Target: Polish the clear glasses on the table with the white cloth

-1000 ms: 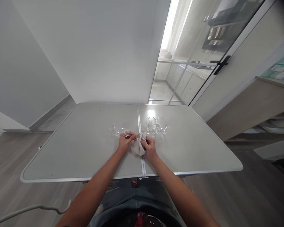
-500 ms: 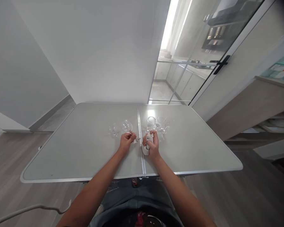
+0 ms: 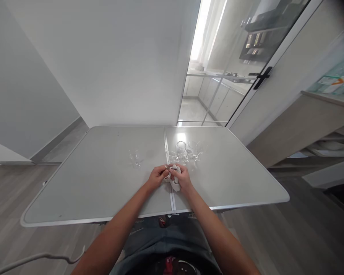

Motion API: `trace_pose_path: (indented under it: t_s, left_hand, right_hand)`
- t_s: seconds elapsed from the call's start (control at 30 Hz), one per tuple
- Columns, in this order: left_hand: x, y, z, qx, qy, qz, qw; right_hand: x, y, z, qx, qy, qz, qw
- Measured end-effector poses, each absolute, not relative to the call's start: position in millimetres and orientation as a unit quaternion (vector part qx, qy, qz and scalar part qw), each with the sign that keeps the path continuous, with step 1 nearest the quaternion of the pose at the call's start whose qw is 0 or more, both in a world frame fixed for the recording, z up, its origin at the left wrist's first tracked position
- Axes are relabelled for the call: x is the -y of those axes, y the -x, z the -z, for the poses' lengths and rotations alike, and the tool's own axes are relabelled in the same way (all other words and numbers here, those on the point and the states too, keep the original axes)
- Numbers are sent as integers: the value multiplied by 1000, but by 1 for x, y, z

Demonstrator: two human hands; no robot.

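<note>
Where the denim trousers (image 3: 160, 244) come up to the near edge of the table (image 3: 103, 187), two bare forearms reach inward and the hands meet close to the central seam. Both are closed rather than spread. The left hand (image 3: 157, 178) has its fingers curled in, thumb and fingertips seeming to pinch a clear stemmed glass (image 3: 166, 178); which part they grip, and which way the bowl points, I cannot tell. The right hand (image 3: 184, 178) is bunched around a white cloth (image 3: 176, 185), its fingertips drawn in against the left ones, so that cloth and glass appear to touch. How firmly each hand presses is hidden.

Handling of this one glass looks under way, not finished, since it is between the hands and not on the tabletop.

Farther out, on the left half, clear glassware (image 3: 137, 159) sits apart from the hands, faint enough that I cannot count the pieces. Across the seam, just beyond the right hand, three stemmed glasses stand side by side: a near-seam glass (image 3: 181, 147), a middle glass (image 3: 192, 147) and an outer glass (image 3: 200, 149). None of these is being held. Whether any has had the cloth on it does not show, so what is done and what is left stays uncertain. Behind the table rises a pale wall (image 3: 117, 76).
</note>
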State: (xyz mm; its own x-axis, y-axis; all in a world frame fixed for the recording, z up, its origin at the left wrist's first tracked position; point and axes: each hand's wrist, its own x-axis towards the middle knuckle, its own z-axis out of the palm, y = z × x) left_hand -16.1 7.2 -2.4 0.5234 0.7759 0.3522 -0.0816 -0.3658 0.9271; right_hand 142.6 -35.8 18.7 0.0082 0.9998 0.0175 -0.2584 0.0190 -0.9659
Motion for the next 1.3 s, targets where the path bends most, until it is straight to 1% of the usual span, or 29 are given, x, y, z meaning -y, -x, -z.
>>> trace_pose_path:
  t_s: [0.17,0.27,0.4,0.53,0.73,0.87,0.97,1.07,1.17,1.3]
  left_hand:
    - [-7,13,-1,-213,-755,-416,460]
    - [-4,12,0,-209,-782,-394,436]
    - [-3,13,5,-205,-803,-375,415]
    - [-3,15,8,-203,-803,-397,397]
    - [0,16,5,-239,-823,-383,346]
    - [5,12,-4,-259,-827,-376,327]
    - [8,9,-9,-291,-809,-400,317]
    - [7,8,-10,-336,-770,-454,297]
    - [5,8,-9,-391,-728,-496,267]
    - [4,7,-8,-413,-714,-506,253]
  right_hand:
    - [50,-147,-14,425,456,-534,571]
    - [60,-150,-13,452,487,-478,574]
    - [67,-153,-20,523,515,-389,557]
    - [71,-148,-32,552,527,-328,556]
    - [81,-133,-34,489,611,-293,549]
    - [81,-141,-37,451,623,-293,568]
    - [74,-161,-42,407,640,-287,585]
    - [62,-184,-43,362,667,-291,583]
    - [49,-202,-40,381,684,-266,562]
    - [35,-210,-34,411,698,-246,531]
